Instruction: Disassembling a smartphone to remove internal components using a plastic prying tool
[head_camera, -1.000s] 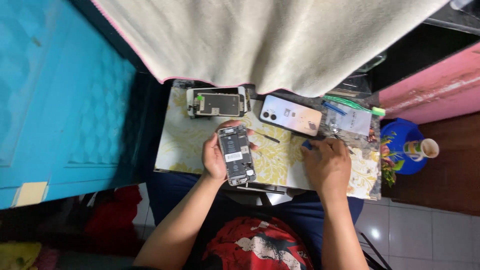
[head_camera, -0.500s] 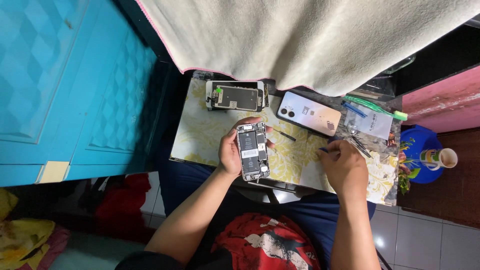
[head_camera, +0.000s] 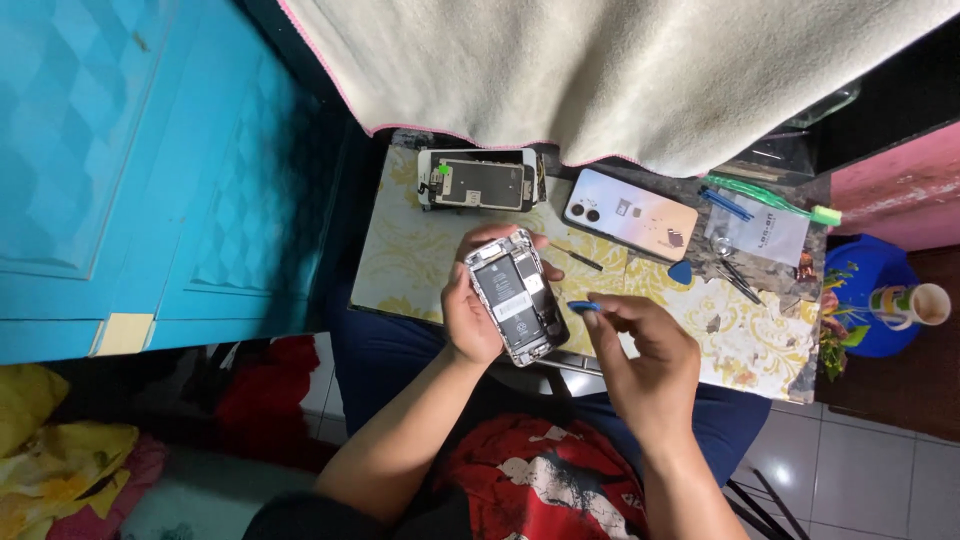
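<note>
Above the table (head_camera: 410, 270), left hand (head_camera: 470, 315) grips opened phone (head_camera: 515, 308); right hand (head_camera: 640, 355) pinches blue pick (head_camera: 583, 306) beside it. Beyond: detached screen (head_camera: 480, 183), pale phone (head_camera: 630, 213), white packet (head_camera: 765, 228).

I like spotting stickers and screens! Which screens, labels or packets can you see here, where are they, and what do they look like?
Opened phone: in the left hand, black battery with a white rectangular label.
Detached screen panel: top of the yellow-patterned board, dark rectangle, white edge, small green sticker.
Pale phone: right of the panel, back up, pinkish-silver.
Clear packet: far right, whitish with dark print.
Blue tool: in the right hand.
</note>
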